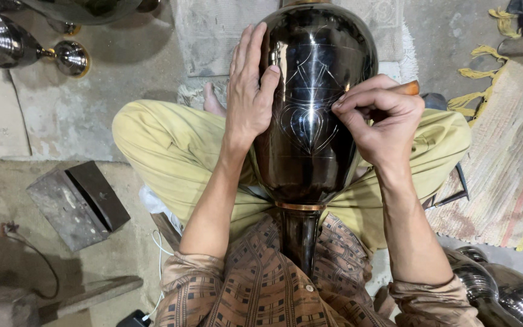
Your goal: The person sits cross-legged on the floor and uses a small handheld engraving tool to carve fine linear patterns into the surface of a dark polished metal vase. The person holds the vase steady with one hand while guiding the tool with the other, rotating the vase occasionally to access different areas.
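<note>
Head view: left hand [250, 91] lying flat, steadying dark metal vase [313, 103] across lap; right hand [378, 118] pinching wooden-handled graver [408, 88] on its belly; keeping strokes short, vase braced

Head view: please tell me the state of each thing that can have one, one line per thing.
Black vase: lying across the lap, partly engraved with line patterns.
Left hand: open, flat against the vase side.
Right hand: grip closed on a wooden-handled tool, tip at the vase.
Metal block: resting on the floor.
</note>
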